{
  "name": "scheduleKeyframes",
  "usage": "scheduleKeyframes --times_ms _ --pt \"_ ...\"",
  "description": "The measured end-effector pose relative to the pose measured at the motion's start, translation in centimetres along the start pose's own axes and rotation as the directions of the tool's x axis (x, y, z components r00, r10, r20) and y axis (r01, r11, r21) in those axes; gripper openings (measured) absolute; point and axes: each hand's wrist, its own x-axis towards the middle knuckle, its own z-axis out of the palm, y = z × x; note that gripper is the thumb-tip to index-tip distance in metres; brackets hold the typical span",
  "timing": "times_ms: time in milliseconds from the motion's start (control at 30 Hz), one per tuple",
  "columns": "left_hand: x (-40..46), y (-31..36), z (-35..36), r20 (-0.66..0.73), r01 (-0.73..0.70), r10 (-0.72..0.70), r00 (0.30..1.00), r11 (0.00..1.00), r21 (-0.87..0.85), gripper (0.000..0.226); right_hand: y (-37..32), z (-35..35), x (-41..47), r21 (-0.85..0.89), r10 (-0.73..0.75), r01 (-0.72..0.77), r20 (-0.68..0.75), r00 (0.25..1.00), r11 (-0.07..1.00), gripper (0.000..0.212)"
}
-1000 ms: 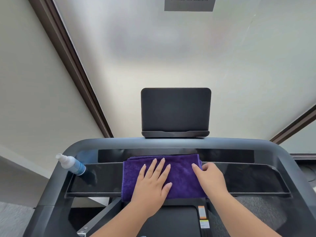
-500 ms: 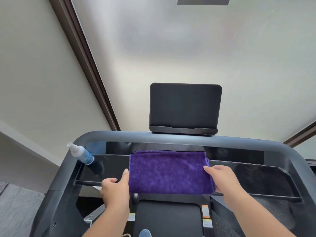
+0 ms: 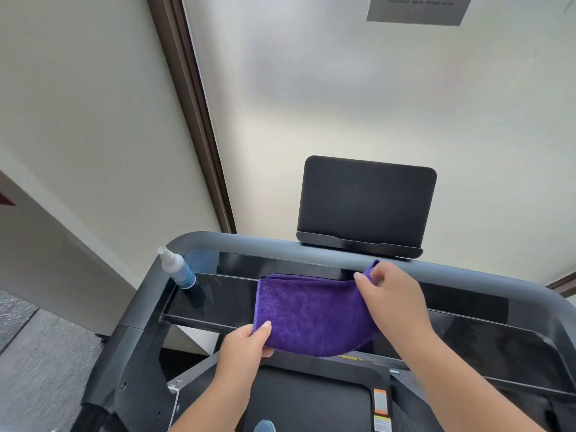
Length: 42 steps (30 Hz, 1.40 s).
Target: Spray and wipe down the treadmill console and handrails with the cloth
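**Cloth pick-up at console: grip sound, spray not yet in hand**

Your left hand [image 3: 249, 341] has the near left corner of the purple cloth [image 3: 308, 313] pinched between thumb and fingers, closed firmly on the hem. Your right hand [image 3: 394, 302] pinches the far right corner, thumb and forefinger closed on a small peak of fabric raised just off the console shelf [image 3: 218, 299]. The rest of the cloth lies folded across the middle of the glossy shelf, its near edge sagging over the front lip.

Recommendations, as judgement only:
- Keep both corners taut as you raise it, so the folded layers do not slip apart and trail onto the belt deck below.
- Gather the cloth into one hand early; you will need the other for the spray bottle [image 3: 178, 271], which stands upright at the far left end of the shelf, well apart from the cloth.
- Spray the cloth or surface lightly; the tablet holder [image 3: 366, 204] above looks like it could trap runoff at its ledge.

Pose: both forearms reach forward from below, the left wrist low and turned inward, the right arm extended further and angled across the shelf. The handrail [image 3: 146, 294] is untouched.
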Motion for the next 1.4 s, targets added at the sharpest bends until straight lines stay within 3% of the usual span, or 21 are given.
scheduleKeyframes --times_ms 100,167,233,333,467,533,600,733,933,1033,1133,1400 --pt "-0.1 -0.4 -0.3 0.022 -0.02 0.02 1.0 1.0 -0.015 0.019 -5.4 2.7 -0.9 -0.045 -0.168 0.175 0.127 0.977 0.984 0.03" --pt "-0.2 -0.3 -0.5 0.048 0.01 -0.006 0.999 0.998 -0.067 0.019 -7.7 5.0 -2.2 0.024 -0.205 0.205 0.236 0.95 0.978 0.023" --pt "-0.1 -0.2 -0.8 0.057 0.052 -0.047 0.997 0.993 -0.103 0.021 -8.3 6.5 -3.2 0.097 -0.159 0.137 0.286 0.945 0.986 0.018" --pt "0.2 -0.6 -1.4 0.064 0.104 -0.096 0.993 0.984 -0.145 0.034 -6.1 7.2 -3.0 0.05 -0.034 0.02 0.284 0.958 0.999 0.013" --pt "0.4 -1.1 -1.6 0.07 0.113 -0.098 0.993 0.958 -0.262 0.023 -2.3 6.5 -2.2 -0.013 0.18 -0.183 0.255 0.95 0.983 0.013" --pt "0.6 -0.7 -1.9 0.12 0.208 -0.174 0.977 0.893 -0.4 0.039 -1.0 6.6 -2.0 -0.024 0.275 -0.28 0.285 0.918 0.96 0.023" --pt "1.0 0.0 -2.2 0.193 0.272 -0.208 0.959 0.867 -0.418 0.056 -0.2 7.4 -1.6 0.019 0.341 -0.368 0.34 0.877 0.929 0.029" --pt "0.8 0.8 -1.4 0.073 0.013 -0.003 0.997 0.989 -0.146 0.02 -0.9 8.8 -1.3 0.209 0.341 -0.503 0.52 0.784 0.838 0.023" --pt "2.1 2.8 -5.4 -0.15 -0.204 0.172 0.974 0.951 -0.232 0.017 -5.6 10.5 -2.4 0.393 0.142 -0.345 0.46 0.877 0.852 0.019" --pt "3.2 2.5 -7.8 -0.175 -0.196 0.152 0.973 0.944 -0.266 0.019 -8.7 12.4 -2.5 0.459 0.093 -0.329 0.464 0.881 0.825 0.006" --pt "4.2 1.4 -9.1 -0.155 -0.135 0.089 0.984 0.939 -0.316 0.023 -9.9 14.7 -2.5 0.413 0.106 -0.333 0.483 0.869 0.848 0.009" --pt "4.6 -1.0 -10.3 -0.234 -0.164 0.133 0.963 0.98 -0.116 0.025 -7.4 15.7 -2.9 0.4 0.143 -0.375 0.501 0.854 0.836 0.022"
